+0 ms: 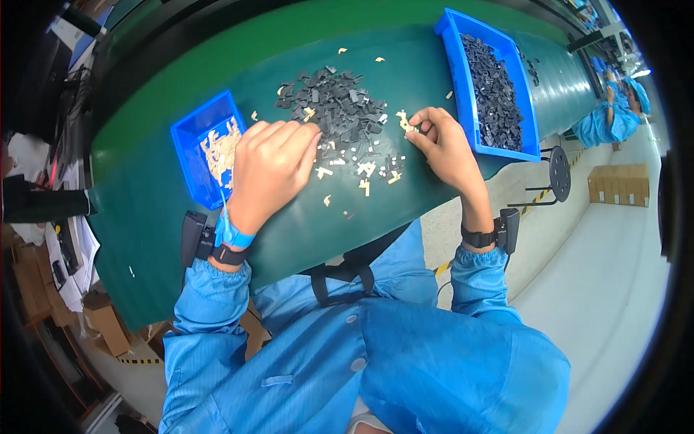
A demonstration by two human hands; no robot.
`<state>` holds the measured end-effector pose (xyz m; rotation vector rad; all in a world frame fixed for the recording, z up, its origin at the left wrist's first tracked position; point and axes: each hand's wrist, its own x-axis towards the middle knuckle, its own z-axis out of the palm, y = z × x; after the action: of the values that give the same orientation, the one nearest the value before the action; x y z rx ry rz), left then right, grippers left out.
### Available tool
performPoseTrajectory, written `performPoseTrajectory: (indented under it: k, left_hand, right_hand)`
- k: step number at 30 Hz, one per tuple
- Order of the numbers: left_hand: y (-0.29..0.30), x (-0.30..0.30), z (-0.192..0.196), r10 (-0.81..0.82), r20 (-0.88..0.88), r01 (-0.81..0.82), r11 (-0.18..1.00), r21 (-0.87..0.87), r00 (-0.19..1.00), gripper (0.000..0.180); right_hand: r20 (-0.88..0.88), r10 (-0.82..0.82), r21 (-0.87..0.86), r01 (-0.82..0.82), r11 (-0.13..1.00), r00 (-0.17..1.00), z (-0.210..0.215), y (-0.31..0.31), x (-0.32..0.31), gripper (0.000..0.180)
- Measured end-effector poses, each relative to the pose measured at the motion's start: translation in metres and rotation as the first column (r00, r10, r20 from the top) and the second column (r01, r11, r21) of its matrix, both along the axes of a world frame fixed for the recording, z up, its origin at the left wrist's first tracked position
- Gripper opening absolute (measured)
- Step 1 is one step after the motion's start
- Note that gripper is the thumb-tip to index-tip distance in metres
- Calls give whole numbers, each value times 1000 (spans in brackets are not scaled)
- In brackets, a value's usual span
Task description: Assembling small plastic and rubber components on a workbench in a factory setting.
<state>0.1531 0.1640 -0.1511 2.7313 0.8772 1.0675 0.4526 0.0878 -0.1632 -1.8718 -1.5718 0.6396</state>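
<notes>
My left hand (273, 170) is closed beside the blue bin with cream pieces, its fingertips at the edge of the pile of small black plastic parts (340, 101). Its curled fingers hide whatever is in them. With thumb and index finger nearly meeting, my right hand (450, 148) pinches at small cream plastic pieces (405, 121) right of the pile. More loose cream pieces (367, 168) and white bits lie scattered along the pile's near side. The small blue bin (189, 137) at left holds cream pieces (221, 153).
A larger blue bin (531, 119) full of black parts (494, 90) stands at the right on the green work surface (144, 246). Beyond it are a round black stool (559, 173), cardboard boxes (619, 185) and a co-worker in blue (609, 119). Papers (79, 260) lie at far left.
</notes>
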Motion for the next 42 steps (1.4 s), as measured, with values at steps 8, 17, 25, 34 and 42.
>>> performPoseTrajectory:
  k: [8,17,25,34,42]
  left_hand:
    - [-2,-2,-5,15,13,-15,999,32,1000,6]
    - [-3,-5,-9,5,84,-5,1000,8,996,6]
    - [-3,-5,-9,-18,114,16,1000,18,993,7]
    - [-4,-5,-10,-21,107,21,1000,2,994,7]
    - [-1,-5,-11,-30,134,29,1000,8,991,6]
  right_hand:
    - [-14,-8,80,9,997,1000,-16,-1,-4,15]
    - [12,200,261,-196,945,980,-5,-28,-43,24]
    - [146,240,61,-250,966,960,23,-28,-43,25]
    - [94,241,-47,-238,970,966,17,-25,-28,25]
    - [143,290,-162,-267,950,946,24,-14,-27,17]
